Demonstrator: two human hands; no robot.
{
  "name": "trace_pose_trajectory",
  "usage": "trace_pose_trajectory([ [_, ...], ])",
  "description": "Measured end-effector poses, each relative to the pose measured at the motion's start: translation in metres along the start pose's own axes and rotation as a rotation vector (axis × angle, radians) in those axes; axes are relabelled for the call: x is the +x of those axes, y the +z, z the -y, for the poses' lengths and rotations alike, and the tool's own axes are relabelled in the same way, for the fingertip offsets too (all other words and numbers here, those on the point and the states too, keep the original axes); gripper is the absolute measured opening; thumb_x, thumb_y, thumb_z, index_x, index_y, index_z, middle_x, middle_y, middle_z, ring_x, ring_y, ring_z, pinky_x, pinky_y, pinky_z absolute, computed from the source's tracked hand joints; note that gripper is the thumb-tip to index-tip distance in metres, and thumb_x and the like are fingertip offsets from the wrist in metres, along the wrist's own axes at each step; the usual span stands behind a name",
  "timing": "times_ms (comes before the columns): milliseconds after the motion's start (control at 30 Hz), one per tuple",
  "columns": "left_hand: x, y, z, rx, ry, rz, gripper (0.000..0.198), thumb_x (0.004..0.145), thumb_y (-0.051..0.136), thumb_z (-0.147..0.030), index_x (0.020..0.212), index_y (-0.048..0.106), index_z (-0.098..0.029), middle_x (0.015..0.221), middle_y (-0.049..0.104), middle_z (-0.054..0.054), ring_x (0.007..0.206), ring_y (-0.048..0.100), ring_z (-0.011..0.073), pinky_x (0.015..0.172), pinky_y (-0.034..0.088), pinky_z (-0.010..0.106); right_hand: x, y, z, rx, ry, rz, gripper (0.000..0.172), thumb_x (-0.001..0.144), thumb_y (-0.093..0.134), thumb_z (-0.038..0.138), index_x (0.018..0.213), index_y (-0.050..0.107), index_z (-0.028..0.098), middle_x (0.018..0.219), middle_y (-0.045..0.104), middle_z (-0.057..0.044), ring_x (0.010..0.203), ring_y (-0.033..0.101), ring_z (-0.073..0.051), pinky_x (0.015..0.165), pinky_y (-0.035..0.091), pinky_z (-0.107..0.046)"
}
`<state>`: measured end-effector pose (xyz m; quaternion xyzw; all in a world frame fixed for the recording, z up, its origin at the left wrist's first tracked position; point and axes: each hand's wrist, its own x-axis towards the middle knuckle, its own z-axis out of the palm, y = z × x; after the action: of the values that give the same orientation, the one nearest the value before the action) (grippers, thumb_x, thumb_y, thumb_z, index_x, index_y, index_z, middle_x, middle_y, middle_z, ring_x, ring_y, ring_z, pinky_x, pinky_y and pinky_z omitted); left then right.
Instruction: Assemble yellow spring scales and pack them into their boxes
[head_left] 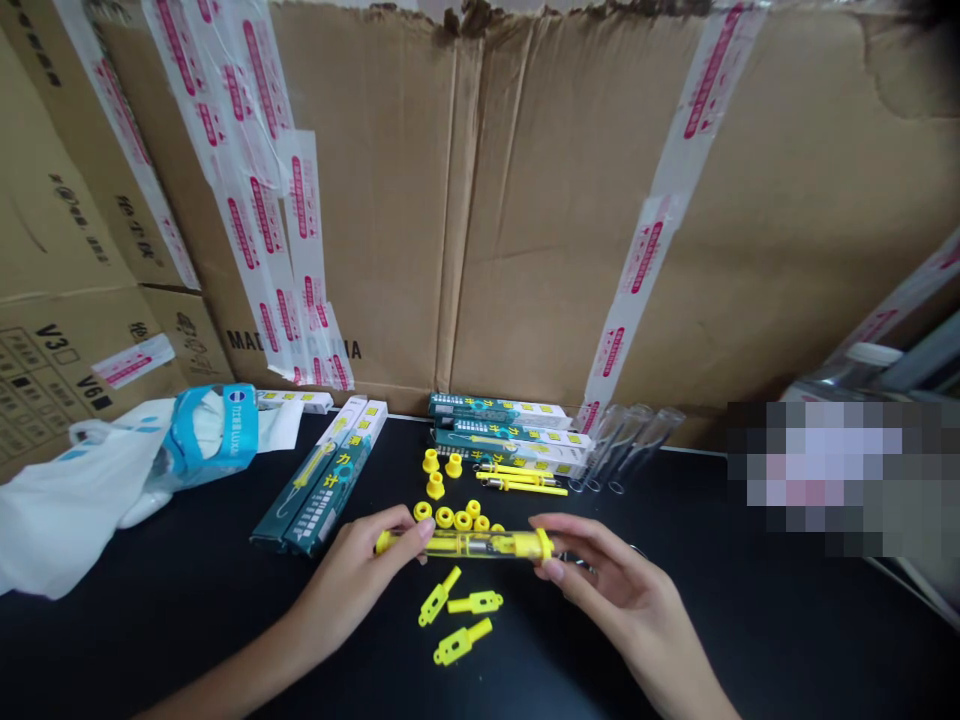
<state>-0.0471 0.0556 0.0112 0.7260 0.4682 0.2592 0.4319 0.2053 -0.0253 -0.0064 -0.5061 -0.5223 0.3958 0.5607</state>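
Yellow-ended clear plastic tube (pixel 463 545) held level over the black bench (pixel 787 620), fingers of the left hand (pixel 369 553) closed on one end, those of the right hand (pixel 611 572) on the other (silvery part (pixel 480 546) inside). Three flat, slotted yellow plastic pieces (pixel 471 637) lie nearer the person; small round yellow plastic caps (pixel 435 486) beyond.

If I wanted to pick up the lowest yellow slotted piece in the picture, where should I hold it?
I'd probably pinch the yellow slotted piece across its narrow stem, coming from above and the right: it lies flat, the stem points up-right in the picture, and no other piece touches it. The clear tube is held beyond it.
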Motion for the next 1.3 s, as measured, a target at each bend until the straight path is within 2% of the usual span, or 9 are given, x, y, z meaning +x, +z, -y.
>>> trace_pose_trajectory([
  [67,0.001,0.000,0.000,-0.059,-0.051,0.018,0.049,0.091,0.047,-0.060,0.067,0.060,-0.020,0.053,0.041,-0.005,0.047,0.035,0.0117,0.045,0.025,0.024,0.000,0.000,-0.002,0.012,-0.005,0.008,0.032,0.084,0.076,0.033,0.116,0.071,0.029,0.118,0.072,-0.008,0.092,0.072,-0.022,0.079,0.063,-0.032],
  [200,0.005,0.000,0.004,-0.170,-0.125,0.025,0.051,0.087,0.050,-0.067,0.068,0.059,-0.020,0.044,0.023,-0.011,0.037,0.019,0.0083,0.037,0.013,0.024,0.000,-0.002,-0.005,-0.066,-0.083,0.009,0.037,0.089,0.070,0.030,0.125,0.061,0.031,0.105,0.072,-0.006,0.090,0.071,-0.021,0.081,0.062,-0.034],
  [333,0.009,0.002,0.011,-0.269,-0.181,-0.020,0.054,0.083,0.050,-0.072,0.070,0.056,-0.020,0.043,0.018,-0.013,0.036,0.014,0.0075,0.035,0.009,0.022,0.002,-0.007,-0.009,-0.488,-0.315,-0.060,0.028,0.094,0.062,0.024,0.121,0.061,0.030,0.109,0.071,-0.007,0.094,0.068,-0.024,0.084,0.059,-0.040],
  [433,0.010,0.003,0.013,-0.280,-0.186,-0.027,0.054,0.083,0.050,-0.073,0.070,0.056,-0.021,0.043,0.017,-0.013,0.036,0.014,0.0075,0.035,0.009,0.021,0.006,-0.007,-0.011,-0.776,-0.493,0.040,0.023,0.096,0.059,0.019,0.116,0.065,0.027,0.104,0.071,-0.008,0.099,0.063,-0.028,0.085,0.056,-0.045],
  [633,0.006,0.004,0.011,-0.220,-0.128,-0.038,0.052,0.085,0.052,-0.069,0.069,0.059,-0.019,0.043,0.019,-0.012,0.035,0.015,0.0073,0.035,0.011,0.023,0.014,0.005,-0.009,-1.133,-0.617,0.123,0.012,0.094,0.062,0.019,0.104,0.069,0.020,0.104,0.071,-0.013,0.097,0.058,-0.035,0.077,0.051,-0.052],
  [767,0.005,0.003,0.010,-0.201,-0.118,-0.048,0.052,0.087,0.051,-0.067,0.068,0.058,-0.020,0.042,0.019,-0.012,0.034,0.016,0.0076,0.035,0.011,0.023,0.011,0.008,-0.007,-1.074,-0.626,0.111,0.011,0.092,0.065,0.016,0.102,0.066,0.021,0.092,0.072,-0.007,0.091,0.058,-0.032,0.075,0.047,-0.048],
  [967,0.005,0.002,0.011,-0.200,-0.129,-0.050,0.051,0.088,0.050,-0.066,0.070,0.059,-0.019,0.045,0.019,-0.013,0.035,0.016,0.0075,0.035,0.012,0.022,0.004,0.002,-0.012,-0.903,-0.452,0.102,0.007,0.092,0.066,0.019,0.092,0.064,0.026,0.089,0.074,-0.002,0.088,0.061,-0.029,0.075,0.047,-0.044],
  [1133,0.006,0.002,0.011,-0.202,-0.125,-0.053,0.050,0.089,0.050,-0.065,0.070,0.059,-0.019,0.045,0.019,-0.013,0.035,0.017,0.0077,0.036,0.012,0.022,0.004,-0.007,-0.007,-0.604,-0.389,-0.064,0.017,0.096,0.060,0.026,0.110,0.069,0.029,0.102,0.074,-0.004,0.093,0.067,-0.024,0.080,0.053,-0.035],
  [1300,0.005,0.001,0.006,-0.168,-0.109,-0.022,0.050,0.089,0.048,-0.065,0.070,0.059,-0.020,0.042,0.021,-0.012,0.035,0.018,0.0083,0.037,0.013,0.024,0.004,-0.012,0.001,-0.415,-0.166,-0.168,0.019,0.091,0.065,0.039,0.106,0.074,0.030,0.103,0.077,-0.002,0.093,0.071,-0.021,0.082,0.054,-0.028],
])
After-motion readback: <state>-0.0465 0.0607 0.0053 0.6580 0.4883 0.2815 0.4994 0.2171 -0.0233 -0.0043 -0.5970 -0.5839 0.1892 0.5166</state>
